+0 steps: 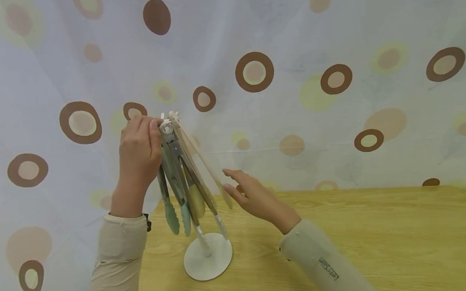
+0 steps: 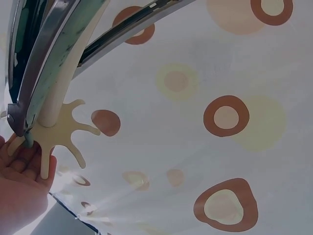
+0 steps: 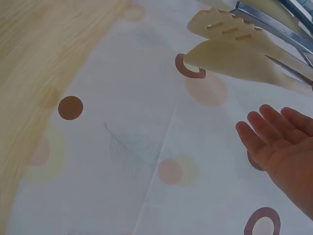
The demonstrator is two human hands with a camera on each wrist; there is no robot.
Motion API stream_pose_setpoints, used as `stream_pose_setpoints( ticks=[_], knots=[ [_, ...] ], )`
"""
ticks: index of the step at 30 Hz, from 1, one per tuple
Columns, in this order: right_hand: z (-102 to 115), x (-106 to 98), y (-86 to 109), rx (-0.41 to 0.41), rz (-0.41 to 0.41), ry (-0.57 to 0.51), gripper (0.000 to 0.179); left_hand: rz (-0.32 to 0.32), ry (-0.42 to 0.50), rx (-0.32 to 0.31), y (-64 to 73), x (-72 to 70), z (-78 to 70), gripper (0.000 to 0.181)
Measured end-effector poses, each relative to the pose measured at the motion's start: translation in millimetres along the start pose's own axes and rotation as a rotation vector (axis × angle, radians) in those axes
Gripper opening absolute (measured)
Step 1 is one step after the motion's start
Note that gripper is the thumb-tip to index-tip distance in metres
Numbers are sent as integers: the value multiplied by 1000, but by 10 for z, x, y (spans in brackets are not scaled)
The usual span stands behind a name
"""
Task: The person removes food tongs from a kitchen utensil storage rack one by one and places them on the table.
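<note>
A utensil stand with a round white base (image 1: 203, 269) and a hooked top (image 2: 62, 132) bears several hanging tongs. My left hand (image 1: 137, 145) is up at the hooks, its curled fingers holding the upper end of green-tipped tongs (image 1: 172, 218); the exact contact is partly hidden. Metal tongs with white tips (image 1: 221, 225) hang beside them, with a yellowish tip (image 1: 197, 201) behind. Cream tongs (image 3: 230, 61), one side slotted, hang on the right. Close to these, my right hand (image 1: 259, 200) is held with its fingers extended and nothing in them.
The stand is on a light wood table (image 1: 345, 246), toward its left edge. A white curtain (image 1: 217, 38) with brown and yellow spots hangs behind the table and along its left side.
</note>
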State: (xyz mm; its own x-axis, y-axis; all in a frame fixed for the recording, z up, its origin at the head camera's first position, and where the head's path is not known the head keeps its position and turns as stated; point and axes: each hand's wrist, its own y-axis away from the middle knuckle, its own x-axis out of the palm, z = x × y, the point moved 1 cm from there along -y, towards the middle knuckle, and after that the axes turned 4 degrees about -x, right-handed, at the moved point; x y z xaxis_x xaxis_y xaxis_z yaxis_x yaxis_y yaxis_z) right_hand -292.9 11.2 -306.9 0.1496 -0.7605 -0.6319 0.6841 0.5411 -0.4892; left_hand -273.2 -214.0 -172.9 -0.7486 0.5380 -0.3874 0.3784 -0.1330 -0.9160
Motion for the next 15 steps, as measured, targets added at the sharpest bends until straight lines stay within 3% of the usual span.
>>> stream_pose_setpoints(
  ticks=[7, 15],
  knots=[
    [51, 128, -158, 20, 15, -174, 53, -2, 8, -3, 0, -3, -15, 31],
    [78, 209, -314, 54, -44, -323, 51, -1, 15, -13, 6, -8, -19, 31]
  ],
)
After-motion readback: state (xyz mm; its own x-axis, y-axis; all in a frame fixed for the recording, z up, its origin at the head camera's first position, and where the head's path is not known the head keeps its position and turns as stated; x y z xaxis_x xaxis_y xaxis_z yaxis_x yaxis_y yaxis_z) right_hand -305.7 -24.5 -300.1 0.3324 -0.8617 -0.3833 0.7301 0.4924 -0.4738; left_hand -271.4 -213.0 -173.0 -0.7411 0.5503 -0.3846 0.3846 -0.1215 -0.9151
